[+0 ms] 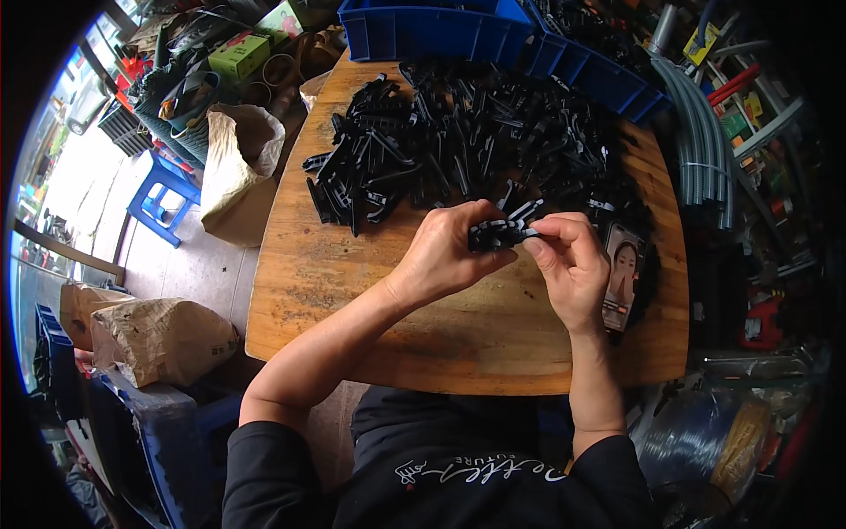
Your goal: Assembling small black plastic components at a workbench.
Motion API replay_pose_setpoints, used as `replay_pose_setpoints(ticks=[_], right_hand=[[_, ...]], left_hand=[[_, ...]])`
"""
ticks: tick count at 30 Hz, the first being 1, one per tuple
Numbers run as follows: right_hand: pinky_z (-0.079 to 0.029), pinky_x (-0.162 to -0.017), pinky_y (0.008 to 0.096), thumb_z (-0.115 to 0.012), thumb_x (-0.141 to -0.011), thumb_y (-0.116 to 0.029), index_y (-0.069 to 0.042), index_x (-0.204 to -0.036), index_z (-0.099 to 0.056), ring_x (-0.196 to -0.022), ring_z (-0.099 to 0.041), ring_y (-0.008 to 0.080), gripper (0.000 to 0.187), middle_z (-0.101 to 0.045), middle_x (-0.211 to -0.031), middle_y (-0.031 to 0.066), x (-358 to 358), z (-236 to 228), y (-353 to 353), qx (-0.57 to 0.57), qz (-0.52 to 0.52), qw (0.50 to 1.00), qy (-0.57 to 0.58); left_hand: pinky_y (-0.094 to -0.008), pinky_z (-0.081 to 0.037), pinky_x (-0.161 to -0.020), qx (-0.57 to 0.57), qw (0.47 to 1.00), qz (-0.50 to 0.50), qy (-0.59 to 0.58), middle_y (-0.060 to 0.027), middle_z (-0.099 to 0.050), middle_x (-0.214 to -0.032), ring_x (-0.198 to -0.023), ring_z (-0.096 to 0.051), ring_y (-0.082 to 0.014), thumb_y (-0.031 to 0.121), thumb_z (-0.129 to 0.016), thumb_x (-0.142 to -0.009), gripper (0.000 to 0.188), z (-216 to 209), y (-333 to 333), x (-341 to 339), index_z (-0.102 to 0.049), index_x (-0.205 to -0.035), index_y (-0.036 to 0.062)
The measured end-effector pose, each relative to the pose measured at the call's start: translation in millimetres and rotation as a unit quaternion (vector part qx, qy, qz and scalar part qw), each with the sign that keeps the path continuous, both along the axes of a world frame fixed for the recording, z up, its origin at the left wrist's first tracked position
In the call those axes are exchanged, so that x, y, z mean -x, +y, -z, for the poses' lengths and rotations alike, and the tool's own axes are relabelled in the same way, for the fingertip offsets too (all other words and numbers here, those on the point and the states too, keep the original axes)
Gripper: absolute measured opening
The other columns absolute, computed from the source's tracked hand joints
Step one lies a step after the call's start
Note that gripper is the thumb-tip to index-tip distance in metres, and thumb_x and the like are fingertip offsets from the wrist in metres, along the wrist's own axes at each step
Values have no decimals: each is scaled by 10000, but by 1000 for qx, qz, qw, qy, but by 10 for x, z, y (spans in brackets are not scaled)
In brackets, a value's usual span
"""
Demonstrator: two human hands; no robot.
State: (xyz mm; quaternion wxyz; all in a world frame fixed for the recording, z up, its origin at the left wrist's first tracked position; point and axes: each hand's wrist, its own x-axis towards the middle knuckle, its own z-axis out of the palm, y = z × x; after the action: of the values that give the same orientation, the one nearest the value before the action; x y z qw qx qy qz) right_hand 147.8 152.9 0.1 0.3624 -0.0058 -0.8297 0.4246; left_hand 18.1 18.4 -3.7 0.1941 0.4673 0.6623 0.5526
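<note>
My left hand (449,249) is closed around a bundle of small black plastic parts (496,234), held just above the wooden table (352,304). The fingers of my right hand (569,263) pinch the right end of the same bundle. Whether a separate small piece sits in that pinch is too small to tell. Beyond both hands spreads a large heap of loose black plastic parts (458,141), long and thin, lying in all directions. Next to my right wrist a phone (622,278) leans at the heap's edge, its screen lit with a picture of a person.
Blue plastic crates (436,33) stand along the table's far edge. On the left are a blue stool (165,196) and brown paper sacks (242,176). Bundled grey tubes (703,145) hang at the right. A roll of clear tubing (696,436) lies at the lower right.
</note>
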Motion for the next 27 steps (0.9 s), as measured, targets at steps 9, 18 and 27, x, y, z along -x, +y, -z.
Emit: replay_pose_setpoints(ticks=[9,18,27], right_hand=[[-445,-774,200,-742,-785,-168,-3,-1146,-483,-887,-521,73,474,-549,-975,25,33,-25,-7,176,-58,981,-52],[-426,-635,170,-760,-774,-213,-27,-997,-541,-676,-514,42,363,-597,-805,-15,-52,-13,43,131,-35,986,-92],[-373,-518,186,-747,-774,-343,-26,-855,-548,-594,-461,30,384,-515,-642,-35,-7,-26,-56,174,-86,974,-119]], left_hand=[[-304,-464,-570,-49,998,17,25,-143,-621,-674,-599,-600,-135,122,-769,-704,250,-10,-16,-1,-632,-858,-20],[-250,-471,-568,-39,997,36,50,-58,-647,-717,-645,-601,-91,137,-784,-707,264,-1,-20,-53,-640,-880,-1],[-234,-427,-611,74,982,123,-123,11,-605,-699,-665,-525,-48,98,-763,-702,222,-118,-48,120,-653,-875,13]])
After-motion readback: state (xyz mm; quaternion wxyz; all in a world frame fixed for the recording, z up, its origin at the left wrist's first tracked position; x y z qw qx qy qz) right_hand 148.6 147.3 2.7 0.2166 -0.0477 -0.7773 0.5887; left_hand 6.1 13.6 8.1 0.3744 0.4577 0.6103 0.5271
